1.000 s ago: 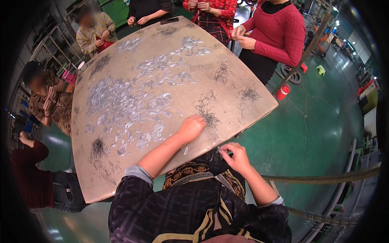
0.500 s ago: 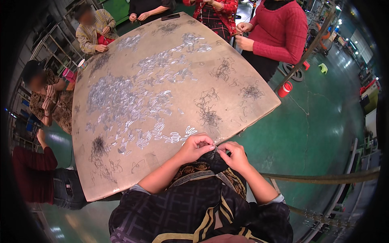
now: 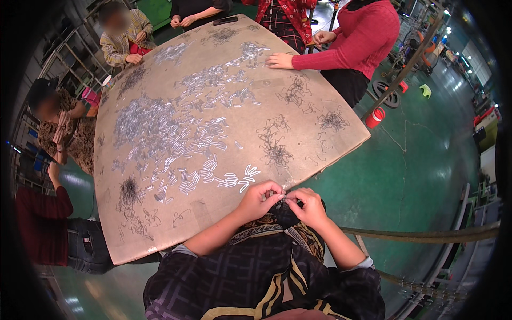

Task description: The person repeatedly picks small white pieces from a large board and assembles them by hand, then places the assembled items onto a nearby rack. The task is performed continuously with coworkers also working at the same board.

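Observation:
My left hand (image 3: pixel 261 198) and my right hand (image 3: pixel 309 206) meet just past the near edge of the table, above my lap. Thumb and forefinger are pinched together on each, fingertips almost touching. Between them is something small and thin, too fine to name. Closest to my left hand on the tabletop lies a loose group of shiny silver oblong loops (image 3: pixel 230 180). A tangle of thin dark bent wires (image 3: pixel 278 154) sits just beyond my hands.
The brown table (image 3: pixel 218 204) bears a wide spread of silver loops (image 3: pixel 146 122) and more dark wire heaps (image 3: pixel 129 193). A phone (image 3: pixel 225 21) lies at the far edge. Several people stand around it. A red container (image 3: pixel 375 117) is on the green floor.
My hands stay pinched together in nearly the same place, the left shifted slightly. Across the table, the person in the red sweater has reached a hand onto the tabletop near the silver loops.

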A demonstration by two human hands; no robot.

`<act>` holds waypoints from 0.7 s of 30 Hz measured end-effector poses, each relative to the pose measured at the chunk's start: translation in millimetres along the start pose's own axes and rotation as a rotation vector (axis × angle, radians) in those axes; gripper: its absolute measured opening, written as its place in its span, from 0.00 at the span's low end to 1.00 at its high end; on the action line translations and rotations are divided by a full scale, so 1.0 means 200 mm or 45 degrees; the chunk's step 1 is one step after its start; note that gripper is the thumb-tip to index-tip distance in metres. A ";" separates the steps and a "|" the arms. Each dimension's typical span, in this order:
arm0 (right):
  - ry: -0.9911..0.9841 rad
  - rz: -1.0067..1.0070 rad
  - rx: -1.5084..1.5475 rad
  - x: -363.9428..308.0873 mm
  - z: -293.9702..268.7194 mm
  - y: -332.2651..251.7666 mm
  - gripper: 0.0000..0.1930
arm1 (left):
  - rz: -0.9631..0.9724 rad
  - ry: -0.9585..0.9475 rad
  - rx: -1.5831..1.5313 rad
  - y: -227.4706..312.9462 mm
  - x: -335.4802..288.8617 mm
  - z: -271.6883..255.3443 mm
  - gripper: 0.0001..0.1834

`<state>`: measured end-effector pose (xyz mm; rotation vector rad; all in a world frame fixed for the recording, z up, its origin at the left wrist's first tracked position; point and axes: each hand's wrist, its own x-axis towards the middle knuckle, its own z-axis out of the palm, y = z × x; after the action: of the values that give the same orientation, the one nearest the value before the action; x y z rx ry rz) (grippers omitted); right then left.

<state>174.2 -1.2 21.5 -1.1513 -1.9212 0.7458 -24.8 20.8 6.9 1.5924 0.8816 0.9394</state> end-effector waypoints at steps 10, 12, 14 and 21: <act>0.025 -0.019 -0.034 -0.01 0.03 0.01 0.05 | 0.043 0.105 0.055 0.02 -0.04 0.02 0.03; 0.026 -0.034 -0.039 -0.01 0.03 0.01 0.05 | 0.009 0.106 0.029 0.01 -0.04 0.02 0.03; 0.017 -0.037 -0.034 -0.01 0.03 0.01 0.04 | 0.021 0.131 -0.013 0.00 -0.04 0.03 0.03; -0.032 -0.032 0.067 -0.01 0.00 0.01 0.04 | 0.219 0.150 0.035 0.02 -0.06 0.06 0.03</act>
<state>174.9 -2.0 19.5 -1.0885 -1.9220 0.7954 -18.2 3.5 6.5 1.6694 0.8511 1.1561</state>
